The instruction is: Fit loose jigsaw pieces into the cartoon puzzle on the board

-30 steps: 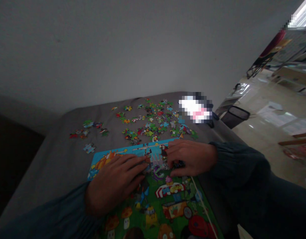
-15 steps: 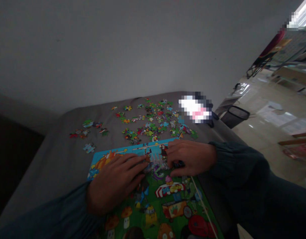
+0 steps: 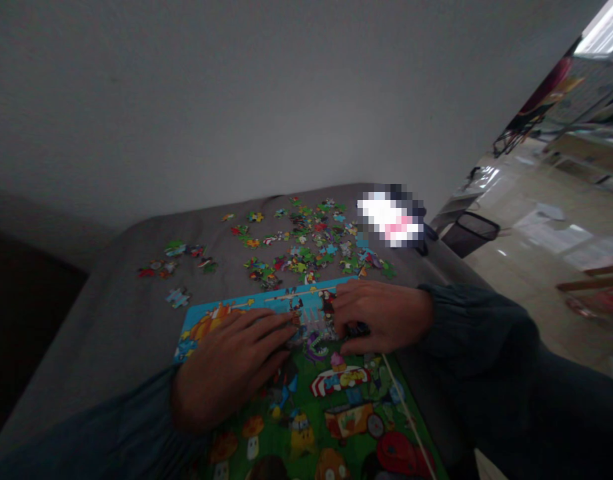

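A colourful cartoon jigsaw puzzle point(image 3: 336, 407) lies partly assembled on a grey table point(image 3: 111, 320) in front of me. My left hand point(image 3: 231, 367) rests flat on the puzzle's upper left part, fingers stretched toward the middle. My right hand point(image 3: 381, 315) rests on the puzzle's upper right edge with fingers curled down; a small dark piece shows under its thumb, but I cannot tell whether it is gripped. The fingertips of both hands nearly meet over a blue and white patch of the picture. Both arms wear dark teal sleeves.
Several loose puzzle pieces point(image 3: 311, 243) are scattered beyond the puzzle, with a smaller group point(image 3: 174, 260) at the left. A blurred-out object point(image 3: 391, 220) sits at the table's far right corner. A dark bin point(image 3: 471, 233) stands on the shiny floor to the right. A plain wall rises behind.
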Action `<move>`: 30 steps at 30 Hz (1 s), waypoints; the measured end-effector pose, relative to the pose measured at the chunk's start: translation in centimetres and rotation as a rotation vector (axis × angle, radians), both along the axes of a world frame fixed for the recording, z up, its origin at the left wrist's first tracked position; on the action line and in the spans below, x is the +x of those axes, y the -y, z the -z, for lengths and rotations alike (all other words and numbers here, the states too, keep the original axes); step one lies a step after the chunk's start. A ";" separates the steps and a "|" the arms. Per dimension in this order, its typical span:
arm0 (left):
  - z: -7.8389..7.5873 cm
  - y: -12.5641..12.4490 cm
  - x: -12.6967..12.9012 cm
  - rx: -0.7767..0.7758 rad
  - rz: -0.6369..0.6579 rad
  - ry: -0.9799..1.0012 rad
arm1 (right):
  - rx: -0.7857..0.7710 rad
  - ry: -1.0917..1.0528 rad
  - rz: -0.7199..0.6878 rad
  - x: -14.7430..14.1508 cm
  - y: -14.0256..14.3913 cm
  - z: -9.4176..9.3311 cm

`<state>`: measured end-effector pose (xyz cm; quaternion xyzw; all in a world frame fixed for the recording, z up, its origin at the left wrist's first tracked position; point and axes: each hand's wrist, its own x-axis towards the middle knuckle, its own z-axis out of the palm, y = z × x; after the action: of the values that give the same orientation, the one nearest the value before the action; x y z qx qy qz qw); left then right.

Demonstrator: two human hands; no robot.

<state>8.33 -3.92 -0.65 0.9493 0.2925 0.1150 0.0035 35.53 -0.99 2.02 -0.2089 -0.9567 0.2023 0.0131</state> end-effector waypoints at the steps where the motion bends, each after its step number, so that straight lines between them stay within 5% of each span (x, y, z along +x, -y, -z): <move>1: 0.0 0.0 0.0 0.001 0.003 -0.003 | -0.002 0.001 0.001 0.0 0.0 0.0; 10: -0.2 -0.3 -0.6 0.022 -0.025 0.022 | 0.023 -0.079 0.058 0.4 -0.3 0.0; 19: -0.2 -1.7 -2.2 0.049 -0.082 0.070 | 0.408 -0.441 0.612 3.7 -4.4 1.8; 30: 0.0 -0.8 -0.9 0.078 0.059 0.010 | 0.399 -0.369 0.496 2.4 -4.0 2.7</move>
<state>7.43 -3.14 -0.64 0.9563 0.2597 0.1310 -0.0288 37.88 3.00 -0.70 -0.3880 -0.8790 0.0369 0.2747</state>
